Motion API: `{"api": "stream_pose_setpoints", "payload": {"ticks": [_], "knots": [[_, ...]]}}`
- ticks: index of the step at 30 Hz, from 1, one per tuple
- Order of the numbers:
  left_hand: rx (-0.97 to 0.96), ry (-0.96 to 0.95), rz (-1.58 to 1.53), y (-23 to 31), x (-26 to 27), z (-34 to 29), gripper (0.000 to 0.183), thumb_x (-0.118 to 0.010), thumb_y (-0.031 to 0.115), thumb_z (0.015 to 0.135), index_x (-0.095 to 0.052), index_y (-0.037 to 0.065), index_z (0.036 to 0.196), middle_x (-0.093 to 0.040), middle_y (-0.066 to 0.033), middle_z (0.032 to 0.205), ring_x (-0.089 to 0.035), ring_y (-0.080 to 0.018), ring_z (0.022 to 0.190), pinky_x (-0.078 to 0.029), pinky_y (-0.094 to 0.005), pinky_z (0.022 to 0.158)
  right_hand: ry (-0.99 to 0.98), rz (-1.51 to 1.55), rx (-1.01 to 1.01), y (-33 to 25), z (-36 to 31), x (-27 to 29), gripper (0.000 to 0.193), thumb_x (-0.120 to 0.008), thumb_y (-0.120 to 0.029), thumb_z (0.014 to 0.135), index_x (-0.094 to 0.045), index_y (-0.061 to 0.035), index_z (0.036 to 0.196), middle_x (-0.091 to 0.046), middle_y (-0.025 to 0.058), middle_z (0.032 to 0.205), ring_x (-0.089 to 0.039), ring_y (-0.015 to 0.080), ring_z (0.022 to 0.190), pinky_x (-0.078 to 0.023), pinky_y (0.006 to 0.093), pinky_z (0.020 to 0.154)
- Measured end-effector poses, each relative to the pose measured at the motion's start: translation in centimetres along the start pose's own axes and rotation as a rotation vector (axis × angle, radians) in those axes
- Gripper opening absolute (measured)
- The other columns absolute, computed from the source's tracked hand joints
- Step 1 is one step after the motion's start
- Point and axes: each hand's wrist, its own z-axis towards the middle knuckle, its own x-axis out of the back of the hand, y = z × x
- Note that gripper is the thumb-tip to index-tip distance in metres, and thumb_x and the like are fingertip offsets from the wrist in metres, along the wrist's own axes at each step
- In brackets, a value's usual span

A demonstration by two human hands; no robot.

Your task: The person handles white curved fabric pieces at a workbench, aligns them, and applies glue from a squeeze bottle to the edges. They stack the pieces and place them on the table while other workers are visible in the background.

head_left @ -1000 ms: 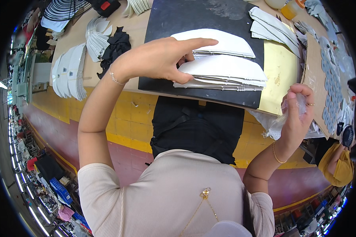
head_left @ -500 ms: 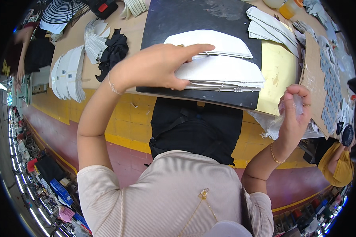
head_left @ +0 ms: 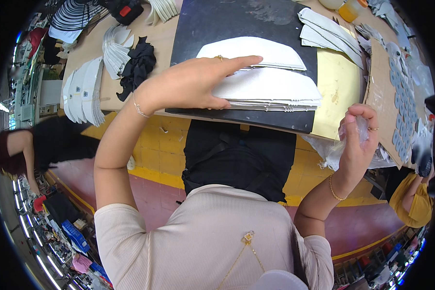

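Observation:
Two stacks of white, curved-edge fabric pieces lie on a black board (head_left: 198,29) at the table's near edge. My left hand (head_left: 193,79) spans the left end of the near stack (head_left: 270,84), thumb at its front edge and other fingers tucked behind it. The left index finger stretches across the front of the far stack (head_left: 256,48). Off the table's right front, my right hand (head_left: 360,140) is raised with fingers curled around crumpled clear plastic (head_left: 355,129). More clear plastic film (head_left: 328,152) hangs below the table edge beside that hand.
Left on the table are white panels (head_left: 84,92), a fanned white bundle (head_left: 116,50) and black cloth (head_left: 137,65). At right are white strips (head_left: 331,36), a yellow sheet (head_left: 338,92), cardboard with blue-grey pieces (head_left: 401,101) and an orange-lidded jar (head_left: 351,9). A person (head_left: 21,150) is at far left.
Both hands stay almost where they were, the left on the stack and the right around the plastic. The person at far left has moved lower in the view. The view shifts very slightly.

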Motion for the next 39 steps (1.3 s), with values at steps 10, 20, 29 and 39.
{"api": "stream_pose_setpoints", "payload": {"ticks": [10, 20, 29, 39], "knots": [[0.058, -0.106, 0.009, 0.7, 1.2, 0.3, 0.098, -0.083, 0.019, 0.072, -0.031, 0.026, 0.154, -0.067, -0.0187, 0.113, -0.066, -0.0323, 0.101, -0.053, -0.0391, 0.086, -0.005, 0.003, 0.004, -0.1, -0.1, 0.0, 0.007, -0.061, -0.001, 0.093, -0.059, -0.0033, 0.099, -0.056, -0.0005, 0.086, -0.047, 0.0035, 0.067, -0.037, 0.0183, 0.058], [-0.129, 0.311, 0.151, -0.9, 3.0, 7.7, 0.044, -0.074, 0.038, 0.084, -0.068, 0.002, 0.109, -0.065, -0.0120, 0.089, -0.061, -0.0259, 0.080, -0.050, -0.0364, 0.074, 0.007, 0.076, -0.096, -0.2, 0.4, -1.0, 0.016, -0.068, -0.011, 0.093, -0.062, -0.0018, 0.105, -0.065, 0.0025, 0.081, -0.054, 0.0048, 0.068, -0.043, 0.0184, 0.062], [0.183, 0.301, 0.069, -2.9, 1.4, 25.9, 0.042, -0.078, 0.038, 0.077, -0.074, -0.001, 0.090, -0.071, -0.0214, 0.088, -0.070, -0.0349, 0.086, -0.054, -0.0415, 0.080, -0.043, -0.023, -0.067, -0.9, 0.0, -1.2, 0.017, -0.073, -0.013, 0.090, -0.065, -0.0009, 0.097, -0.062, -0.0015, 0.080, -0.053, 0.0044, 0.072, -0.043, 0.0188, 0.067], [0.149, 0.356, 0.117, -1.3, 0.1, 25.7, 0.041, -0.085, 0.029, 0.069, -0.071, -0.001, 0.092, -0.071, -0.0198, 0.091, -0.068, -0.0331, 0.090, -0.052, -0.0391, 0.081, -0.073, 0.017, -0.089, -0.1, 0.8, -1.7, 0.013, -0.071, -0.011, 0.090, -0.065, -0.0005, 0.096, -0.063, -0.0007, 0.079, -0.052, 0.0047, 0.070, -0.041, 0.0191, 0.064]]}}
